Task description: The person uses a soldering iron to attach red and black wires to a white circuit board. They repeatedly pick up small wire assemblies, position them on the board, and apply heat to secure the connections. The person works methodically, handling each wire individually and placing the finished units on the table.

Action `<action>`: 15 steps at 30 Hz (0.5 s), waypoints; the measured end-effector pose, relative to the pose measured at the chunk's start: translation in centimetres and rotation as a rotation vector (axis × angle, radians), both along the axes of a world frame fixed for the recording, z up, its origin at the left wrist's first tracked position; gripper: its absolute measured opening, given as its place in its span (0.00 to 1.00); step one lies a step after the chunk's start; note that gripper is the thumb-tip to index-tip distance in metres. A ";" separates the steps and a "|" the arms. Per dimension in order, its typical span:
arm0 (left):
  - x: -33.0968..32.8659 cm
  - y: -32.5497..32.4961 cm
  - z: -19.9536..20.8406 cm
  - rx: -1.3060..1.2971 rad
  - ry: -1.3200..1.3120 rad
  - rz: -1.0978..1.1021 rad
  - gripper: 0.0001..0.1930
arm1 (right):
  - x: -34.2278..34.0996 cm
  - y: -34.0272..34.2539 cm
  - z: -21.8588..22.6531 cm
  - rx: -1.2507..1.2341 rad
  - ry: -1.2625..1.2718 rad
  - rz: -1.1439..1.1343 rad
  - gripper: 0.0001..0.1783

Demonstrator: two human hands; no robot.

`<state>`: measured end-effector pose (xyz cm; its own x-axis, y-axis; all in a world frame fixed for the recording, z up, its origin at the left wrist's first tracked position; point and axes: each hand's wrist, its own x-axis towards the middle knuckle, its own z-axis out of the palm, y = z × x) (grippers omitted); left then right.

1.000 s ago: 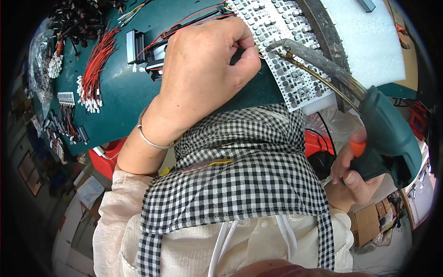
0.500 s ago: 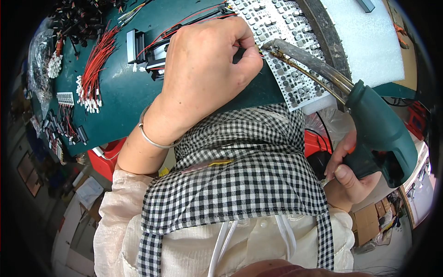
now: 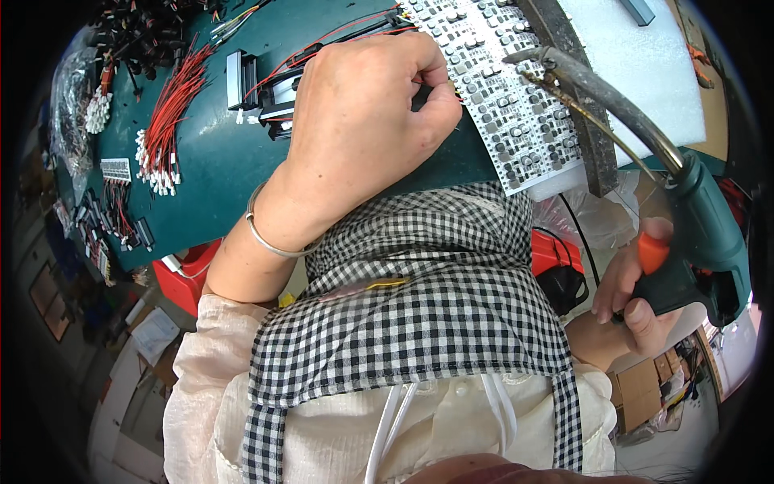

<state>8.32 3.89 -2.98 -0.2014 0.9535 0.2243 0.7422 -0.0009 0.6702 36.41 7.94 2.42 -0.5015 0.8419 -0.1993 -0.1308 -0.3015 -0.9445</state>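
My left hand [image 3: 371,121] is closed in a pinch over the table, thumb against forefinger, at the left edge of a white circuit board panel [image 3: 504,97]. A thin red wire end [image 3: 461,100] pokes out past its fingertips; the rest is hidden by the hand. My right hand [image 3: 637,298] is wrapped round the handle of a green soldering gun [image 3: 709,234] with an orange trigger. The gun's bent, dark tip and a thin solder-feed tube point left over the panel, apart from the left fingers. Small dark components fill the panel in rows.
A dark metal bar [image 3: 592,145] lies across the panel's right side, on white foam [image 3: 661,97]. Left on the green table [image 3: 210,185] are red wires with white connectors [image 3: 165,121], black housings [image 3: 242,81] and a heap of black cables [image 3: 137,32].
The soldering gun has moved right and up, its tip drawing away from the left fingertips. My left hand has stayed nearly in place.
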 end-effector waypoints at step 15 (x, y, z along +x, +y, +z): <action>-0.4 -0.8 0.6 -0.081 0.090 0.013 0.03 | 0.6 0.7 -0.4 0.006 0.137 0.096 0.43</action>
<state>7.90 3.06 -2.36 -0.1963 0.9667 0.1644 0.7990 0.0605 0.5982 36.97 8.61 2.02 -0.6019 0.7897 -0.1186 -0.2297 -0.3135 -0.9214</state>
